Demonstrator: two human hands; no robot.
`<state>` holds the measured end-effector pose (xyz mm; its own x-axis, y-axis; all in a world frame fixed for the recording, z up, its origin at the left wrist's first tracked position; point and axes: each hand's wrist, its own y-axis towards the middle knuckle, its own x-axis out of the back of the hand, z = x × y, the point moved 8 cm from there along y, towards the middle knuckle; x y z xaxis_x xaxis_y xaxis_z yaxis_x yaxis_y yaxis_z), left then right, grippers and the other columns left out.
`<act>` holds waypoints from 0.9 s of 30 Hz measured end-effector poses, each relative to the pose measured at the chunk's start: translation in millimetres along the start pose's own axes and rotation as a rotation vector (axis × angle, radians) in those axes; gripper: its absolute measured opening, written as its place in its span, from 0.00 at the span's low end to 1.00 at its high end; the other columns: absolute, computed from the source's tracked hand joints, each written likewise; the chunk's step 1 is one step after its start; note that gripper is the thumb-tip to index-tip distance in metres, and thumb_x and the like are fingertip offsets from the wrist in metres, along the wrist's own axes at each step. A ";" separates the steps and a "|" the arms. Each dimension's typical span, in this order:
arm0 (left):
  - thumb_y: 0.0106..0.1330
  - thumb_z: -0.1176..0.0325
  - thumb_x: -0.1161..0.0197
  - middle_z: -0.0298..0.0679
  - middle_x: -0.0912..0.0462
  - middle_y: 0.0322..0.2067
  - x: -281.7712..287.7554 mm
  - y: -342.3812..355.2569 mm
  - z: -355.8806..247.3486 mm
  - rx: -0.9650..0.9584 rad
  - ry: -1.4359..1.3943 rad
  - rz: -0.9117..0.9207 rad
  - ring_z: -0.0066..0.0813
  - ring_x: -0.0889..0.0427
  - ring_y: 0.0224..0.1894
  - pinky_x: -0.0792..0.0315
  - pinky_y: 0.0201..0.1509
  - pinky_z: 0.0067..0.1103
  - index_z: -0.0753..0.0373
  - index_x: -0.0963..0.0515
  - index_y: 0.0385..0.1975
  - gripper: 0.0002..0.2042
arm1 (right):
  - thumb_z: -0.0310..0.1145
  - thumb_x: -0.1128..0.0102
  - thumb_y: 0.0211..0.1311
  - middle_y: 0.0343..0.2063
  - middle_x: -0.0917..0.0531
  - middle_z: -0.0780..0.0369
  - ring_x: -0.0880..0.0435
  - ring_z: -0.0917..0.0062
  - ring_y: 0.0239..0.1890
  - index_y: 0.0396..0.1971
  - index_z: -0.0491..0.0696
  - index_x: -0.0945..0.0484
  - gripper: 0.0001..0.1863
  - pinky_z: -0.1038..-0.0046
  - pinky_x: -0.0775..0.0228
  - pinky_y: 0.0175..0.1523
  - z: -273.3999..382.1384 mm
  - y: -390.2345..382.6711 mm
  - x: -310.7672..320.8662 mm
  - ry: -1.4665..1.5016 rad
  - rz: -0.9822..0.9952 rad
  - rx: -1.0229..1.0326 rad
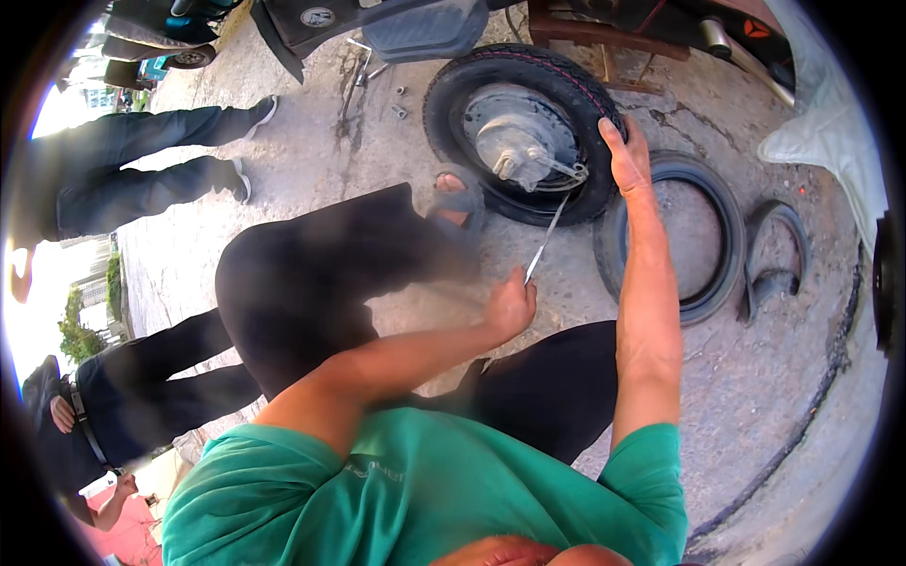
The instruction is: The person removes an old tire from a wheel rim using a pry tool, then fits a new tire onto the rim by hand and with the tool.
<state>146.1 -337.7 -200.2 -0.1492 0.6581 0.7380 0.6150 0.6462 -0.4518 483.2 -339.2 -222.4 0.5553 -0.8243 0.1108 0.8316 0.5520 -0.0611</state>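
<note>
A wheel with a black tyre (453,123) lies tilted on the ground in front of me. At its centre is a dusty grey hub (514,151) with a short arm at its lower right. My left hand (511,307) is closed round the lower end of a slim metal tyre lever (547,241). The lever's far tip meets the near edge of the tyre, beside the rim; whether it sits under the bead, I cannot tell. My right hand (630,160) grips the tyre's right side, thumb over the sidewall and fingers largely hidden by the tread.
Right of the wheel lies a loose grey tyre (727,226), then a curved strip of rubber (788,245). Hand tools (357,80) and small metal parts (399,111) rest beyond my sandalled foot (455,203). Two people stand at the left. A dark vehicle part overhangs the wheel's far side.
</note>
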 end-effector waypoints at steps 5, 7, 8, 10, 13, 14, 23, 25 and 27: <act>0.73 0.63 0.43 0.62 0.18 0.27 -21.5 1.9 11.9 0.060 -0.095 0.037 0.68 0.18 0.33 0.28 0.39 0.55 0.66 0.29 0.40 0.11 | 0.65 0.32 0.54 0.44 0.14 0.50 0.16 0.66 0.48 0.52 0.37 0.21 0.43 0.67 0.28 0.56 5.7 -2.7 -1.2 -0.042 -0.052 0.000; 0.73 0.61 0.43 0.62 0.18 0.28 -39.0 4.9 27.9 0.095 -0.165 0.025 0.68 0.18 0.34 0.27 0.39 0.53 0.66 0.27 0.40 0.12 | 0.65 0.32 0.54 0.44 0.14 0.50 0.16 0.66 0.48 0.52 0.37 0.21 0.44 0.67 0.28 0.56 6.0 -1.8 -3.9 -0.039 -0.034 -0.007; 0.73 0.60 0.43 0.62 0.18 0.28 -47.7 6.3 36.8 0.114 -0.199 0.017 0.68 0.18 0.35 0.27 0.39 0.52 0.66 0.27 0.40 0.13 | 0.65 0.32 0.54 0.44 0.14 0.50 0.16 0.66 0.49 0.53 0.37 0.21 0.44 0.67 0.28 0.56 6.0 -0.9 -5.7 -0.035 -0.023 -0.010; 0.74 0.58 0.43 0.61 0.17 0.28 -53.1 9.1 42.8 0.124 -0.229 0.018 0.68 0.18 0.36 0.26 0.40 0.51 0.66 0.25 0.39 0.15 | 0.65 0.32 0.54 0.44 0.14 0.51 0.16 0.67 0.48 0.52 0.37 0.21 0.44 0.67 0.28 0.56 5.3 1.1 -5.4 -0.059 -0.025 -0.007; 0.74 0.57 0.44 0.61 0.17 0.29 -57.6 14.4 48.2 0.113 -0.251 0.029 0.68 0.18 0.37 0.27 0.42 0.51 0.67 0.24 0.38 0.16 | 0.65 0.32 0.54 0.44 0.14 0.51 0.17 0.66 0.49 0.52 0.36 0.20 0.44 0.67 0.28 0.57 7.5 4.7 -5.8 -0.053 -0.048 0.011; 0.74 0.57 0.44 0.61 0.17 0.30 -59.0 16.1 48.9 0.105 -0.254 0.034 0.68 0.19 0.38 0.27 0.42 0.51 0.67 0.24 0.38 0.16 | 0.65 0.32 0.54 0.44 0.14 0.51 0.17 0.66 0.49 0.52 0.36 0.20 0.44 0.67 0.28 0.57 7.6 5.9 -5.8 -0.044 -0.058 0.020; 0.76 0.53 0.47 0.62 0.18 0.32 -70.3 33.4 48.6 0.132 -0.232 0.128 0.67 0.19 0.41 0.27 0.43 0.49 0.67 0.24 0.38 0.19 | 0.65 0.32 0.54 0.46 0.14 0.49 0.16 0.67 0.49 0.53 0.34 0.21 0.45 0.68 0.29 0.58 -34.8 41.3 -7.5 -0.096 -0.033 -0.004; 0.76 0.53 0.47 0.62 0.18 0.32 -74.5 39.5 57.3 0.144 -0.251 0.117 0.67 0.19 0.40 0.27 0.43 0.49 0.67 0.24 0.38 0.19 | 0.65 0.32 0.54 0.46 0.14 0.48 0.16 0.66 0.49 0.53 0.34 0.20 0.45 0.68 0.29 0.58 -17.0 40.4 -19.2 -0.055 0.055 -0.049; 0.77 0.53 0.47 0.61 0.17 0.32 -72.9 47.4 59.3 0.149 -0.247 0.123 0.67 0.19 0.40 0.27 0.44 0.49 0.67 0.24 0.39 0.20 | 0.64 0.33 0.57 0.45 0.13 0.51 0.16 0.69 0.48 0.53 0.36 0.19 0.43 0.69 0.28 0.57 -7.3 45.7 -26.2 -0.041 0.084 -0.080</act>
<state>140.2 -332.1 -305.2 -0.2759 0.7970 0.5373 0.5222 0.5936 -0.6123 506.7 -293.3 -235.4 0.6238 -0.7685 0.1422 0.7810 0.6061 -0.1505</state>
